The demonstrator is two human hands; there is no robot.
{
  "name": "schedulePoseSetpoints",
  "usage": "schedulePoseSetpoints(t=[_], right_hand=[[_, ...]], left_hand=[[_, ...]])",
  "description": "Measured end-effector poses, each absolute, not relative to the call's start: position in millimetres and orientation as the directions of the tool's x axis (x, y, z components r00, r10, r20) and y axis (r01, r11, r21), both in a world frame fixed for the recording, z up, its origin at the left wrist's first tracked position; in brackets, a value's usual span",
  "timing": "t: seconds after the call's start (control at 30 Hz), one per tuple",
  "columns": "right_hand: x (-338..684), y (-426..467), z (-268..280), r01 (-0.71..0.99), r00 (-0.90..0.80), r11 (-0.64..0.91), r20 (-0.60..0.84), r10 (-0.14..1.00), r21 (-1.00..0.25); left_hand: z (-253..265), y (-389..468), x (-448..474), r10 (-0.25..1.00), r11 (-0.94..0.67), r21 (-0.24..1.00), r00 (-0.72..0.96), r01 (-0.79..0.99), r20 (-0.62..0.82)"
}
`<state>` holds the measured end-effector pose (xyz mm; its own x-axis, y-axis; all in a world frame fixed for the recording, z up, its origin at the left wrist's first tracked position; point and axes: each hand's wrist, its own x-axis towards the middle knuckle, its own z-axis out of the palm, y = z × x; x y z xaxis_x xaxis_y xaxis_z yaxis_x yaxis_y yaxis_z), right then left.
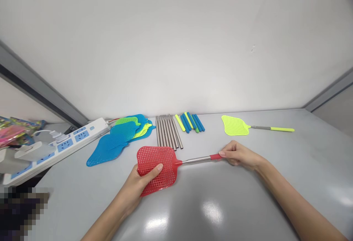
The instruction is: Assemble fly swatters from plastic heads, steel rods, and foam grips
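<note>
A red fly swatter (165, 157) with a metal rod and a red grip spans the space between my hands, above the front of the table. My left hand (139, 184) grips its perforated head, thumb on top and fingers behind. At the other end, my right hand (238, 154) is closed around the red grip, whose far part is hidden in the fingers. Behind the swatter head lie several metal rods (167, 132) side by side. Just right of them are several blue, yellow and green grips (190, 122).
Loose blue, green and yellow swatter heads (121, 134) overlap at the left. A yellow fly swatter (235, 126) with rod and grip lies at the back right. A white power strip (73, 140) with plugs runs along the left edge. A wall (187, 50) stands behind the grey table (275, 182).
</note>
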<state>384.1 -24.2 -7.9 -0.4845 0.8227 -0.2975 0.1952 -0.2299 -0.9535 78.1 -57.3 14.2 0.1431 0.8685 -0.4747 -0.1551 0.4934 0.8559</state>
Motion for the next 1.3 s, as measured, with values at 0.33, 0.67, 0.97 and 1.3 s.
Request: schedulePoseSetpoints(t=[0.33,0.67,0.97,1.3], right_hand=[[370.7,-29.7,-9.4,0.083,-0.452,-0.308,-0.311,0.836,-0.948],[366.5,-31.7,-8.5,0.039,-0.434,-0.385,-0.363,0.825,-0.922],[370.5,-32.6,-10.9,0.024,-0.434,-0.448,-0.413,0.801,-0.894],[370.3,-32.4,-7.3,0.038,-0.433,-0.427,-0.4,0.807,-0.903]], left_hand=[[17.0,-58.9,82.5,0.916,0.4,0.911,0.009,-0.096,-0.401],[21.5,-56.7,76.4,0.921,0.389,0.919,-0.003,-0.066,-0.39],[17.1,-55.1,76.2,0.902,0.429,0.902,-0.031,-0.053,-0.431],[17.9,-52.8,73.4,0.889,0.457,0.889,-0.009,-0.033,-0.458]])
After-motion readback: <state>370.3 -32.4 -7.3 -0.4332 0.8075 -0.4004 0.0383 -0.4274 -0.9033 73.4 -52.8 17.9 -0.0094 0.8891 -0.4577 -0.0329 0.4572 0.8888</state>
